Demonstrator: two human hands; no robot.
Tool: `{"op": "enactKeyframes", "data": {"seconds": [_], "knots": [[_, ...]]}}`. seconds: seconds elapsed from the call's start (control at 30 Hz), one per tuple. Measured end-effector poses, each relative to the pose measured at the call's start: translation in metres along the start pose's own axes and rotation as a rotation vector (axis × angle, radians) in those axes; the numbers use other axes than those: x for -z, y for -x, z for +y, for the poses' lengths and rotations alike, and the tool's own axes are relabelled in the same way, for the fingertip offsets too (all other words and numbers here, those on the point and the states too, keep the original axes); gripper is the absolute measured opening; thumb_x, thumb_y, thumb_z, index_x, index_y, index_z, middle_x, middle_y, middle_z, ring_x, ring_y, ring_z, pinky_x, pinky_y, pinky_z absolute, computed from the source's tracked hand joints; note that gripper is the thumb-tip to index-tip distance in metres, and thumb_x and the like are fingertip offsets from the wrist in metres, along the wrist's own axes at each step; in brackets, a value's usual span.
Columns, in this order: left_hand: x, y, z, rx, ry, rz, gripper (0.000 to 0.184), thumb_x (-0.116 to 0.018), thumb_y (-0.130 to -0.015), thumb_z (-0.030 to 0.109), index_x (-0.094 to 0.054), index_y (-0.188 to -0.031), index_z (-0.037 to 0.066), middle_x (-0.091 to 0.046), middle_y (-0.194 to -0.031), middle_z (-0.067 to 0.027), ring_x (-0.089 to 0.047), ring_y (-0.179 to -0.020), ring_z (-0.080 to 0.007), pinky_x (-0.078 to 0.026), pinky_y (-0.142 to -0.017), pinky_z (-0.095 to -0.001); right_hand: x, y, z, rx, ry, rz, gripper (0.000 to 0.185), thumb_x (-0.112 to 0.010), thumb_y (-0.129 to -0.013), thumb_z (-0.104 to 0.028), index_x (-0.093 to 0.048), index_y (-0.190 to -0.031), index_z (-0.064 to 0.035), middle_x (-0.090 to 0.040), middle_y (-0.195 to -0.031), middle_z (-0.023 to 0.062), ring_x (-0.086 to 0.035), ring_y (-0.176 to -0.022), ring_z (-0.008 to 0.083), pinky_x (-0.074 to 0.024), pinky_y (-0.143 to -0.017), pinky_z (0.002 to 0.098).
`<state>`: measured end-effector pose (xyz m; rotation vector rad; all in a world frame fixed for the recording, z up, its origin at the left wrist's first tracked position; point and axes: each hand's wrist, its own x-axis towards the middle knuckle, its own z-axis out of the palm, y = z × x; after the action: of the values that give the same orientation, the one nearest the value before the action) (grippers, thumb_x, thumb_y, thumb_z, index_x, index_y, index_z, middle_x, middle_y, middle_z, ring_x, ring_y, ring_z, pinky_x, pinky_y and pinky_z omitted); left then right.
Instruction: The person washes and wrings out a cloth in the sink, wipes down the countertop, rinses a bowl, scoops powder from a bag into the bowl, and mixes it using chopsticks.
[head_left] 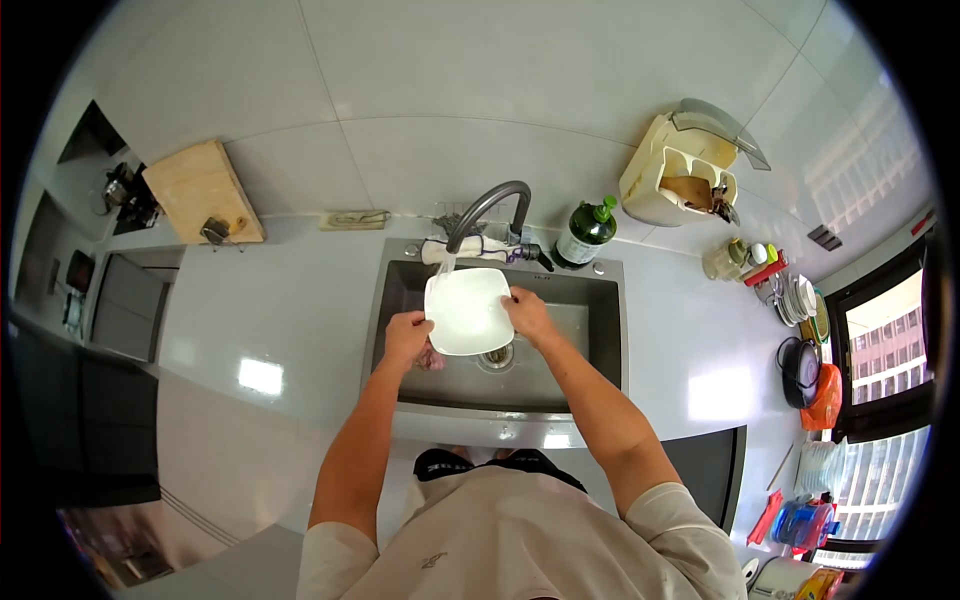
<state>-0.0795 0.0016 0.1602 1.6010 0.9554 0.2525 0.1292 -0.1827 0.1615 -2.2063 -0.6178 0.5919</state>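
A white square plate (469, 311) is held over the grey sink (575, 385), just below the mouth of the dark curved faucet (490, 204). Water runs from the spout near the plate's upper left corner. My left hand (408, 338) grips the plate's left edge, and my right hand (528, 314) grips its right edge. Under the plate, partly hidden, a pinkish thing (430, 357) lies in the sink beside my left hand. The drain (496, 357) shows below the plate's lower edge.
Behind the sink are a cloth (470, 249) and a green bottle (586, 233). A cutting board (205, 193) leans at the left. Utensils fill a cream holder (680, 178) at the back right. Jars (727, 260), stacked dishes (797, 299) and a black pot (799, 372) line the right.
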Motion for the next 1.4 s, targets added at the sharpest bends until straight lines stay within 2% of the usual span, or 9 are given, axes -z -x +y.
{"op": "enactKeyframes", "data": {"seconds": [0.03, 0.07, 0.2, 0.27, 0.37, 0.43, 0.73, 1.17, 1.4], "knots": [[0.007, -0.002, -0.002, -0.006, 0.004, 0.005, 0.020, -0.068, -0.089, 0.006, -0.076, -0.104, -0.004, -0.074, -0.083, -0.0100, -0.069, -0.067, -0.0162, -0.055, -0.058, -0.0314, -0.005, 0.000, -0.005, 0.004, -0.041, -0.016, 0.029, -0.063, -0.100, -0.027, -0.070, -0.116, -0.0032, -0.074, -0.100, 0.0197, -0.072, -0.090, 0.0334, -0.0539, -0.084, 0.0433], [0.014, -0.005, -0.005, 0.024, 0.083, 0.000, 0.021, -0.068, -0.089, 0.007, -0.076, -0.105, -0.005, -0.075, -0.085, -0.0103, -0.069, -0.068, -0.0166, -0.056, -0.059, -0.0321, -0.009, -0.002, -0.010, 0.017, -0.019, -0.010, 0.029, -0.062, -0.100, -0.026, -0.071, -0.114, -0.0027, -0.075, -0.099, 0.0168, -0.072, -0.084, 0.0285, -0.0570, -0.076, 0.0422], [0.036, -0.009, 0.008, 0.055, 0.174, -0.027, 0.024, -0.064, -0.091, 0.010, -0.075, -0.106, -0.005, -0.073, -0.086, -0.0094, -0.068, -0.069, -0.0189, -0.056, -0.060, -0.0337, -0.024, -0.007, -0.023, -0.033, -0.192, -0.005, 0.027, -0.060, -0.099, -0.024, -0.072, -0.111, -0.0024, -0.074, -0.096, 0.0135, -0.071, -0.079, 0.0258, -0.0593, -0.068, 0.0406], [0.043, -0.006, 0.024, 0.084, 0.224, -0.051, 0.024, -0.062, -0.092, 0.010, -0.075, -0.105, -0.005, -0.072, -0.085, -0.0090, -0.068, -0.069, -0.0194, -0.056, -0.060, -0.0339, -0.017, -0.002, -0.039, -0.196, -0.407, -0.018, 0.027, -0.056, -0.097, -0.022, -0.071, -0.106, -0.0018, -0.072, -0.092, 0.0106, -0.070, -0.075, 0.0228, -0.0601, -0.062, 0.0392], [0.052, -0.011, 0.035, 0.116, 0.280, -0.081, 0.023, -0.060, -0.092, 0.011, -0.074, -0.103, -0.003, -0.071, -0.085, -0.0082, -0.068, -0.071, -0.0194, -0.056, -0.060, -0.0335, -0.010, 0.005, -0.055, -0.202, -0.462, -0.053, 0.027, -0.054, -0.096, -0.022, -0.070, -0.102, -0.0005, -0.071, -0.090, 0.0100, -0.070, -0.074, 0.0225, -0.0597, -0.061, 0.0395], [0.060, -0.019, 0.035, 0.127, 0.206, -0.151, 0.022, -0.061, -0.091, 0.012, -0.073, -0.103, -0.003, -0.071, -0.089, -0.0078, -0.068, -0.073, -0.0190, -0.058, -0.063, -0.0333, -0.012, 0.000, -0.053, -0.199, -0.470, -0.053, 0.027, -0.055, -0.096, -0.022, -0.070, -0.101, 0.0001, -0.071, -0.090, 0.0100, -0.070, -0.073, 0.0226, -0.0597, -0.061, 0.0398], [0.062, -0.031, 0.047, 0.099, 0.204, -0.192, 0.022, -0.061, -0.092, 0.012, -0.074, -0.106, -0.001, -0.072, -0.090, -0.0069, -0.068, -0.075, -0.0181, -0.059, -0.068, -0.0328, -0.006, 0.004, -0.063, -0.195, -0.523, 0.002, 0.026, -0.055, -0.097, -0.021, -0.069, -0.098, 0.0005, -0.069, -0.086, 0.0089, -0.068, -0.070, 0.0223, -0.0590, -0.061, 0.0401], [0.061, -0.025, 0.061, 0.096, 0.202, -0.214, 0.024, -0.059, -0.094, 0.010, -0.073, -0.108, -0.004, -0.073, -0.094, -0.0100, -0.072, -0.080, -0.0204, -0.061, -0.071, -0.0351, 0.002, 0.011, -0.069, -0.189, -0.588, 0.016, 0.021, -0.055, -0.096, -0.018, -0.068, -0.096, -0.0013, -0.066, -0.084, 0.0064, -0.065, -0.069, 0.0197, -0.0552, -0.060, 0.0375], [0.059, -0.027, 0.055, 0.089, 0.248, -0.210, 0.024, -0.060, -0.094, 0.011, -0.072, -0.108, -0.004, -0.073, -0.094, -0.0093, -0.072, -0.078, -0.0203, -0.061, -0.070, -0.0350, -0.003, 0.010, -0.065, -0.197, -0.605, 0.058, 0.027, -0.054, -0.096, -0.019, -0.071, -0.102, 0.0003, -0.070, -0.090, 0.0102, -0.068, -0.074, 0.0207, -0.0576, -0.063, 0.0385]]}}
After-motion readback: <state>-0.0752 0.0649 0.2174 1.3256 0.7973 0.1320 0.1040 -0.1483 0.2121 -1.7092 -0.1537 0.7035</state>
